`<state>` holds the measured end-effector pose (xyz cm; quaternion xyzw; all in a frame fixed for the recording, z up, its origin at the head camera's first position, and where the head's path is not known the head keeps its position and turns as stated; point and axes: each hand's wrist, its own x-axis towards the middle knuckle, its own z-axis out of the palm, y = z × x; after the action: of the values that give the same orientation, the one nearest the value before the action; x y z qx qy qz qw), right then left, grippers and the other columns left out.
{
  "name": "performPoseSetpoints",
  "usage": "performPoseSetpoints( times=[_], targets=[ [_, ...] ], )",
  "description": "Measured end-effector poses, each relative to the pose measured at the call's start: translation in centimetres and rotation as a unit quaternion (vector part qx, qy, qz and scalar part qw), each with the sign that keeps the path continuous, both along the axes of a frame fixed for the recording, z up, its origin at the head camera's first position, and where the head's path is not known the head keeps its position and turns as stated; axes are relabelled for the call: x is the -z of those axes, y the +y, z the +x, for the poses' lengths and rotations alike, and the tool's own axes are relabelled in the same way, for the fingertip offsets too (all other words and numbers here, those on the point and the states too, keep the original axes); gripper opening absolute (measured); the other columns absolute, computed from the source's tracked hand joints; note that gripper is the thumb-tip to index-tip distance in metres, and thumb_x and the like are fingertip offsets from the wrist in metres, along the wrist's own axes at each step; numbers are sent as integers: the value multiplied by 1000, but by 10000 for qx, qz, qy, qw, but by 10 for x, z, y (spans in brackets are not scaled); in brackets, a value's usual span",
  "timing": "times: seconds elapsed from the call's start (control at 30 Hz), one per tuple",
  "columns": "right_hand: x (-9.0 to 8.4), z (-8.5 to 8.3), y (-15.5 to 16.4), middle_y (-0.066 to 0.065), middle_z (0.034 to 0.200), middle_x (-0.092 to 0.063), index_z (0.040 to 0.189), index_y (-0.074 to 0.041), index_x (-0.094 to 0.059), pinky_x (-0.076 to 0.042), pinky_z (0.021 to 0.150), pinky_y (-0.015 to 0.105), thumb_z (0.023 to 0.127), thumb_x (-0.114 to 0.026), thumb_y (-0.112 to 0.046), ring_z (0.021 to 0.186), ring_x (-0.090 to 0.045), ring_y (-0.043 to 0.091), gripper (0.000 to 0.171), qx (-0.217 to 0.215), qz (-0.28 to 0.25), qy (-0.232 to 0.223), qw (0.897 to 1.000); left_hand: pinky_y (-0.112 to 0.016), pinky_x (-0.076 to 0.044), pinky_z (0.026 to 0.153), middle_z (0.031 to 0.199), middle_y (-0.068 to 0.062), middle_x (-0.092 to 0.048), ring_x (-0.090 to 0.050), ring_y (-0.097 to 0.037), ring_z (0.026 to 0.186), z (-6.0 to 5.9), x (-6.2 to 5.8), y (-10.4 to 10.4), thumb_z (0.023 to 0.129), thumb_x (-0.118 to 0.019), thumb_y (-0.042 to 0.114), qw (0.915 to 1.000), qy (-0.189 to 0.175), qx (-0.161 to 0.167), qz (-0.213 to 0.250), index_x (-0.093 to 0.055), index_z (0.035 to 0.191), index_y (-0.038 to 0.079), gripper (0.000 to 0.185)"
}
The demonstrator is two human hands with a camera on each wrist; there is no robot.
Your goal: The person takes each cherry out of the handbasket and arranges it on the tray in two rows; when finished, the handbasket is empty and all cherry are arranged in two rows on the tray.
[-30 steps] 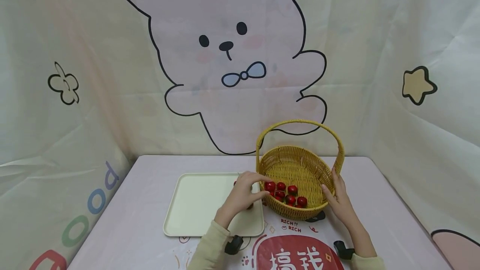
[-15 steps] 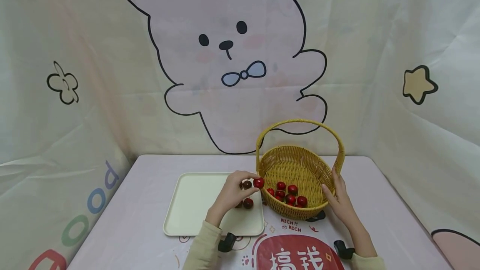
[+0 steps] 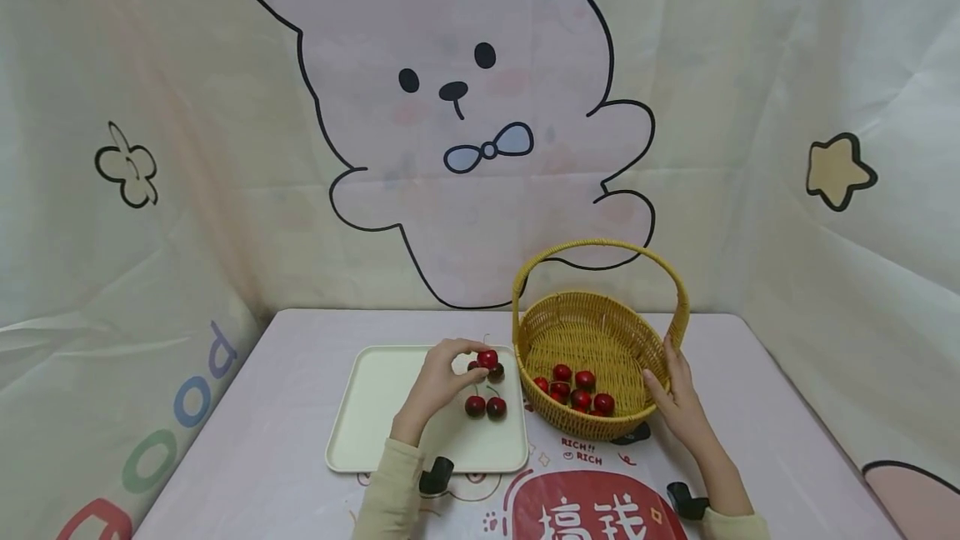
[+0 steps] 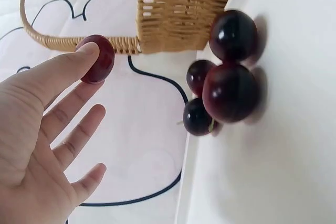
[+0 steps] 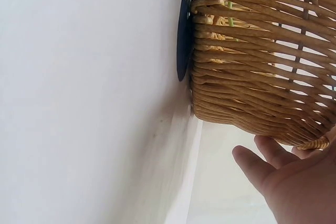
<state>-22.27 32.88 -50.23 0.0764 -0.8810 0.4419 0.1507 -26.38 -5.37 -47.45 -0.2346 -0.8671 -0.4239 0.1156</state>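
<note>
My left hand pinches a red cherry between thumb and fingertip, above the right part of the cream tray. The same held cherry shows in the left wrist view at my fingertip. Three dark cherries lie on the tray below it, seen close as a cluster. A woven basket with a hoop handle stands to the right and holds several red cherries. My right hand rests with straight fingers against the basket's right wall.
The table has a pale pink printed cover with a red label at the front edge. A bunny-print cloth hangs behind and at both sides. Black wrist cameras sit on both forearms.
My left hand lifted a cherry out of the basket's left side and carried it leftward over the tray. The right hand stayed on the basket.
</note>
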Motion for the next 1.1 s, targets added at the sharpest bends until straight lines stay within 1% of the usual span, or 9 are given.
performPoseSetpoints(
  times=[0.23, 0.4, 0.47, 0.57, 0.63, 0.7, 0.87, 1.1],
  targets=[
    [0, 1, 1, 30, 150, 1, 150, -17, 3, -21, 89, 77, 98, -45, -22, 128, -15, 59, 71, 35, 83, -55, 9999, -39, -46, 86, 104, 2, -68, -58, -18, 97, -6, 10, -12, 77, -76, 18, 9994, -60, -319, -100, -69, 106, 16, 30],
    [0, 1, 2, 31, 149, 1, 150, -15, 3, -22, 89, 76, 98, -45, -21, 128, -15, 59, 71, -2, 45, -25, 10000, -37, -46, 81, 102, 2, -68, -58, -19, 94, -9, 20, -18, 77, -76, 19, 9980, -190, -582, -149, -69, 106, 17, 30],
    [1, 0, 2, 31, 149, 0, 150, -15, 3, -22, 88, 76, 98, -45, -21, 127, -16, 59, 71, -19, 38, -8, 10000, -36, -46, 81, 100, 2, -68, -58, -19, 94, -10, 24, -21, 76, -76, 19, 9973, -227, -682, -165, -69, 106, 17, 30],
    [2, 0, 2, 30, 149, 0, 150, -16, 3, -22, 89, 76, 97, -45, -21, 128, -17, 58, 71, -18, 33, -14, 10000, -39, -47, 81, 100, 0, -68, -60, -21, 94, -12, 29, -24, 76, -76, 17, 9972, -177, -712, -165, -69, 105, 16, 30],
    [2, -1, 2, 30, 149, -1, 150, -17, 2, -23, 89, 76, 97, -45, -21, 128, -17, 58, 71, 5, 39, -19, 10000, -41, -48, 84, 100, -2, -68, -60, -23, 96, -13, 32, -26, 76, -76, 16, 9973, -204, -701, -110, -70, 105, 15, 30],
    [3, -1, 2, 29, 149, -1, 150, -17, 2, -23, 89, 76, 97, -45, -21, 128, -18, 57, 71, 27, 42, -37, 10000, -43, -48, 85, 100, -3, -68, -61, -25, 97, -14, 35, -28, 76, -76, 15, 9971, -271, -703, -52, -70, 104, 14, 29],
    [3, -1, 2, 29, 150, -1, 150, -20, 2, -23, 88, 76, 97, -45, -23, 127, -19, 58, 71, 59, 78, -82, 9999, -43, -47, 86, 101, -2, -68, -60, -25, 98, -17, 40, -32, 76, -76, 12, 9949, -524, -857, 17, -70, 104, 15, 29],
    [3, -1, 2, 28, 150, 0, 150, -21, 3, -22, 89, 76, 97, -45, -23, 128, -18, 58, 71, 39, 51, -81, 9999, -42, -47, 86, 103, -1, -68, -60, -24, 100, -20, 42, -32, 76, -75, 11, 9933, -670, -934, -147, -69, 104, 15, 28]
  ],
)
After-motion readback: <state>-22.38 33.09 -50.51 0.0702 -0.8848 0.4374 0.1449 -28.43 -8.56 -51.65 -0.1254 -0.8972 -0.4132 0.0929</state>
